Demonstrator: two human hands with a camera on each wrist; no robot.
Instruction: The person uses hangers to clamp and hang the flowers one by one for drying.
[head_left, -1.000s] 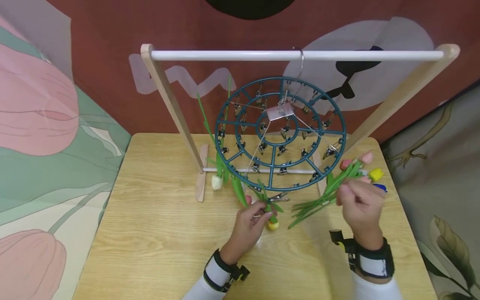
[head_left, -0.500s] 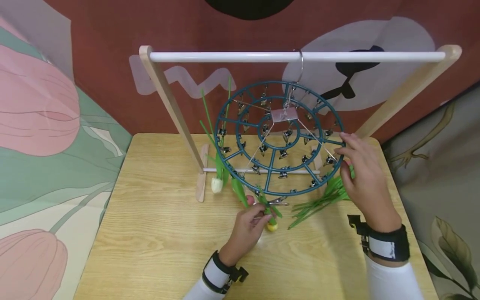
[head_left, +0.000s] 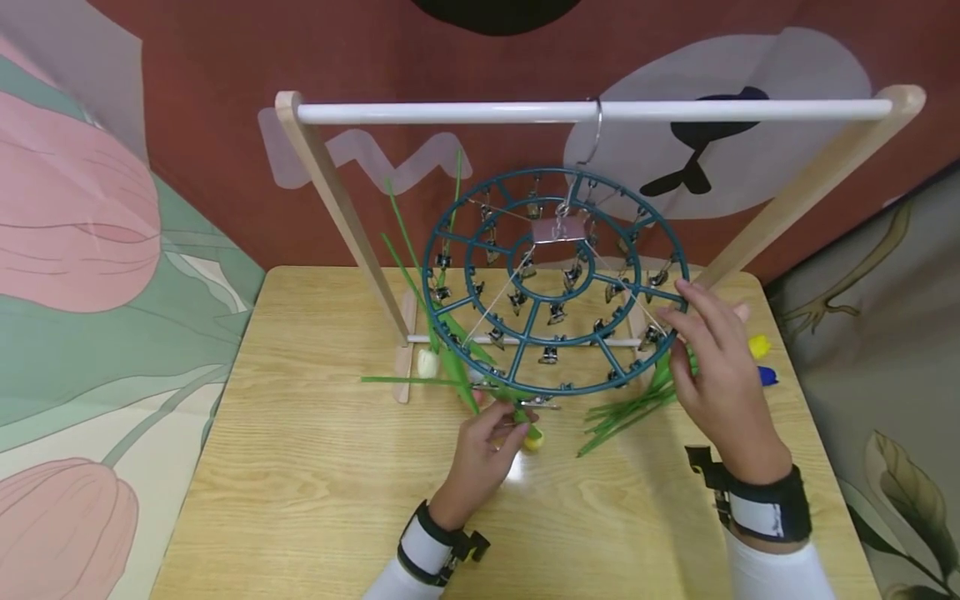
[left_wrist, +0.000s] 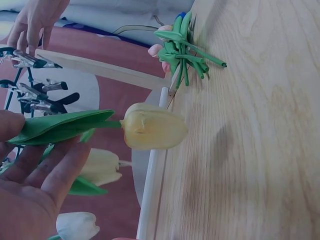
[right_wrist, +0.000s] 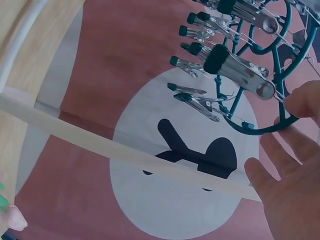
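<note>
My left hand point(head_left: 483, 446) pinches a yellow tulip point(left_wrist: 155, 127) by its green stem and leaf, just below the front rim of a round teal clip hanger point(head_left: 567, 390). The bloom faces down towards the table. With thumb and fingertips, my right hand point(head_left: 720, 387) holds the hanger's outer ring at its right side; the other fingers are spread. Silver clips point(right_wrist: 240, 75) with dark green tips hang from the rings. At the hanger's left, a white tulip point(head_left: 428, 363) hangs bloom down, and a cream tulip point(left_wrist: 102, 167) shows behind my left fingers.
A white rail point(head_left: 450, 113) on wooden posts point(head_left: 337, 200) carries the hanger by a metal hook point(head_left: 598, 133). On the wooden table point(head_left: 300, 467) at right lies a bunch of tulips point(left_wrist: 175, 55), stems towards the middle. A patterned backdrop point(head_left: 210, 150) stands behind.
My right hand has moved from above the tulip bunch up to the hanger's right rim. The hanger has turned and shifted slightly, and a green stem now sticks out leftward. My left hand keeps its pinch.
</note>
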